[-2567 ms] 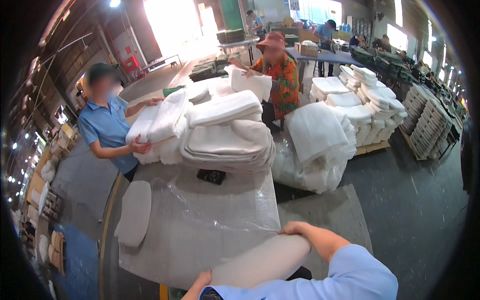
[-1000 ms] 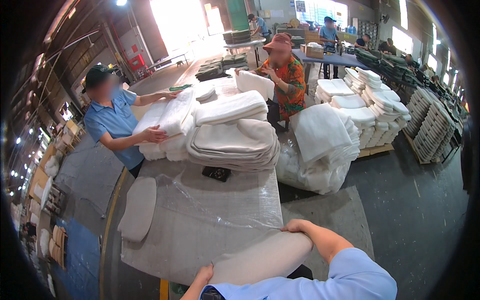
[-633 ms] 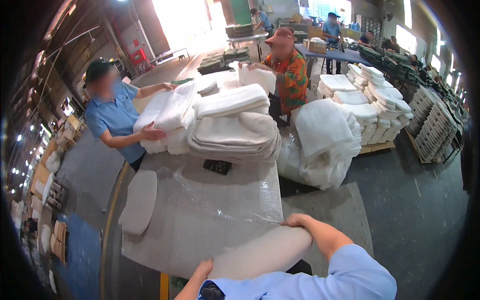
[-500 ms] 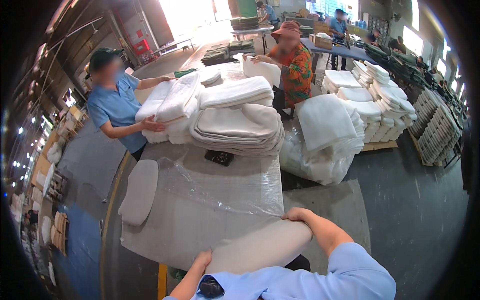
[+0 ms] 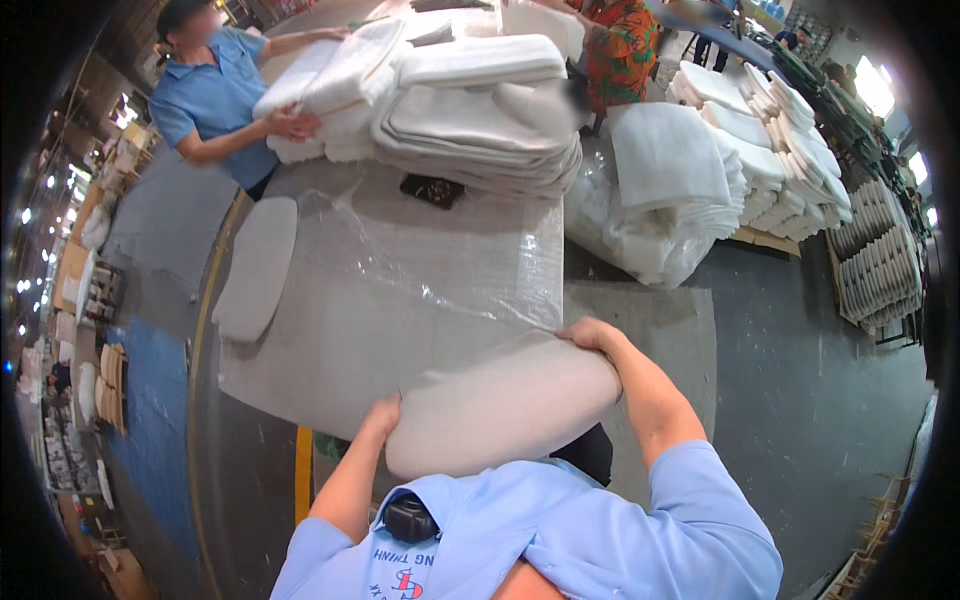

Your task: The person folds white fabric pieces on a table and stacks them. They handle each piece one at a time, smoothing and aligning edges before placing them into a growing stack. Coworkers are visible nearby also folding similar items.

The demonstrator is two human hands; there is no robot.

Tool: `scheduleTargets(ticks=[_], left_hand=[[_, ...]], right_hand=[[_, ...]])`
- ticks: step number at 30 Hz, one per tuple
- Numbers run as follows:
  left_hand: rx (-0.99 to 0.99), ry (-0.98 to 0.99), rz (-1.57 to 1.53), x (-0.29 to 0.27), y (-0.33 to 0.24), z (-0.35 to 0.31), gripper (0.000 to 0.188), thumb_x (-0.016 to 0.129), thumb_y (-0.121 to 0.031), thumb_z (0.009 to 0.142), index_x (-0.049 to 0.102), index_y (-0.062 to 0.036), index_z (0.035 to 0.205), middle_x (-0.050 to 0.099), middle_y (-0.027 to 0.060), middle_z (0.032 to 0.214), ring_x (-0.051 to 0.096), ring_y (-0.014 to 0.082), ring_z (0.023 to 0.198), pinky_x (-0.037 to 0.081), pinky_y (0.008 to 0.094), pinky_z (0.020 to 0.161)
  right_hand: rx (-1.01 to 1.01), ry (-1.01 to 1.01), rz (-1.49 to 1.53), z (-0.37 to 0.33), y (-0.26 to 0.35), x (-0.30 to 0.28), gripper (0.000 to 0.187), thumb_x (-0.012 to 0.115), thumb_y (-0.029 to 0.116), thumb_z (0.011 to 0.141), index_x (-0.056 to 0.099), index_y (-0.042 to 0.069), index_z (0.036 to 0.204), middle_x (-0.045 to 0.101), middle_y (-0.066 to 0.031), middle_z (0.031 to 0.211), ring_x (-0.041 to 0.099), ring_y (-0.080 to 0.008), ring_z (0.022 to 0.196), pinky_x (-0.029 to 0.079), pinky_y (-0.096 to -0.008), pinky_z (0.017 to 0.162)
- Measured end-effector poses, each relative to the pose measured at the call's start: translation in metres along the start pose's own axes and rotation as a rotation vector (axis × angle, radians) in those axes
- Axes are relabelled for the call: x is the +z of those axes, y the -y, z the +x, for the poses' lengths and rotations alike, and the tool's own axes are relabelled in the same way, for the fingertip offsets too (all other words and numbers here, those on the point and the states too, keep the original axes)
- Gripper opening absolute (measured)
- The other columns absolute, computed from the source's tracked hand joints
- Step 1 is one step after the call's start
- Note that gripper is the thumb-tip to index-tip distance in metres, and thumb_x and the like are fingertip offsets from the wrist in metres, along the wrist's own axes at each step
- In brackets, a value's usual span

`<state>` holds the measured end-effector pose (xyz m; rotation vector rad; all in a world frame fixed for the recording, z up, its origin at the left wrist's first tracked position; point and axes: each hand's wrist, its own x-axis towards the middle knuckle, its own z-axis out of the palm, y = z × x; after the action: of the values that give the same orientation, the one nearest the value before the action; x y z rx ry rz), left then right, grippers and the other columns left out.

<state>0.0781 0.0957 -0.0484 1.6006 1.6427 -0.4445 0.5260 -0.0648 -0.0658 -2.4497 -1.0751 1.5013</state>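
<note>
A pale, rounded-end cushion pad (image 5: 505,405) lies across the near edge of the table, close to my body. My left hand (image 5: 381,416) grips its left end, with the thumb on top. At the far right corner, my right hand (image 5: 592,335) is closed around the pad's edge; its fingertips are partly hidden beneath. Another pale, rounded pad (image 5: 258,268) rests flat near the table's left edge. Clear plastic film (image 5: 400,278) covers part of the table top (image 5: 330,345).
Stacked white pads (image 5: 480,135) fill the table's far end, with a small black patterned object (image 5: 432,190) before them. A co-worker in blue (image 5: 215,95) handles pads at left; another in a patterned shirt (image 5: 620,50) stands beyond. A plastic-wrapped pile (image 5: 672,180) stands right.
My view has tilted down, so the table and stacks sit higher in the picture. Both hands still hold the pad, and more of its near edge and left end shows.
</note>
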Motion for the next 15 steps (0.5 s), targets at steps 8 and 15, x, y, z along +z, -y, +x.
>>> scheduleTargets(ticks=[8, 15], left_hand=[[0.021, -0.098, -0.119, 0.016, -0.006, -0.009, 0.069, 0.042, -0.048, 0.108, 0.067, 0.0124, 0.13, 0.062, 0.0387, 0.138, 0.054, 0.052, 0.138, 0.042, 0.0517, 0.116], [0.079, -0.269, -0.23, 0.023, 0.0, -0.029, 0.062, 0.045, -0.047, 0.108, 0.072, 0.0067, 0.121, 0.07, 0.0319, 0.126, 0.063, 0.0496, 0.125, 0.048, 0.0532, 0.105]], right_hand=[[0.083, -0.1, 0.287, -0.019, -0.018, 0.005, 0.078, 0.05, 0.065, 0.104, 0.073, -0.005, 0.13, 0.068, -0.029, 0.138, 0.062, -0.0405, 0.134, 0.045, -0.047, 0.113], [0.019, -0.195, 0.436, -0.016, -0.031, 0.018, 0.091, 0.039, 0.077, 0.103, 0.078, -0.004, 0.118, 0.072, -0.0306, 0.129, 0.065, -0.0379, 0.13, 0.044, -0.0463, 0.113]])
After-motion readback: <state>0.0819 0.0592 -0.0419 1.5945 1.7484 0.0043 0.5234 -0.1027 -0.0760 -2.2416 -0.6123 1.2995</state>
